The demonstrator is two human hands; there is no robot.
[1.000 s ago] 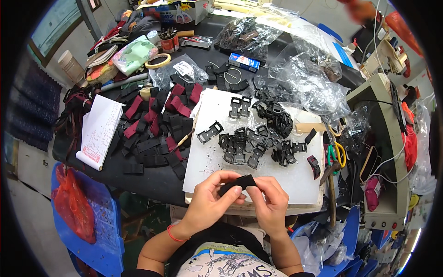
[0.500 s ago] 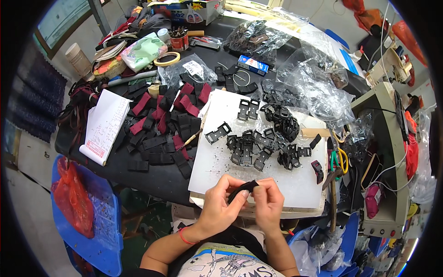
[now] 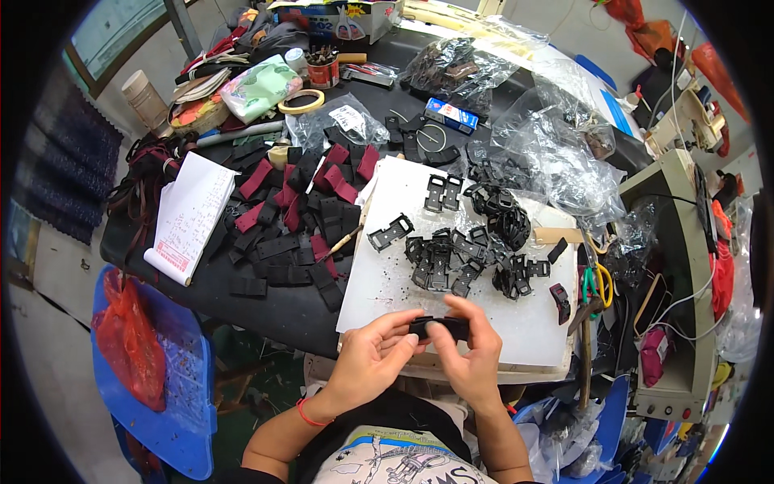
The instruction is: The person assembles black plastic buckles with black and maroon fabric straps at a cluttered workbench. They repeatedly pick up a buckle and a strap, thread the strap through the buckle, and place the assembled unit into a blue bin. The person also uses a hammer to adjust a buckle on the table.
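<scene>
Over the near edge of the white board (image 3: 379, 290), both of my hands pinch a short black strap piece (image 3: 451, 327) held level. My left hand (image 3: 372, 355) has its thumb and fingers at the left end. My right hand (image 3: 470, 355) presses its thumb on the middle, with its fingers behind. Part of the piece is hidden by my fingers. Just beyond my hands lie several black plastic buckle frames (image 3: 431, 262), some piled and some loose. A black and dark red buckle piece (image 3: 559, 300) sits near the board's right side.
Black and maroon strap pieces (image 3: 278, 246) are heaped left of the board, beside an open notepad (image 3: 189, 218). Scissors with yellow handles (image 3: 601, 284) and a hammer (image 3: 586, 323) are at the right. Clear plastic bags (image 3: 556, 153) cover the back right. A blue stool (image 3: 189, 387) stands lower left.
The strap piece has turned from tilted to level. My right hand has opened out from a tight pinch, with its thumb now across the piece. The view has shifted slightly.
</scene>
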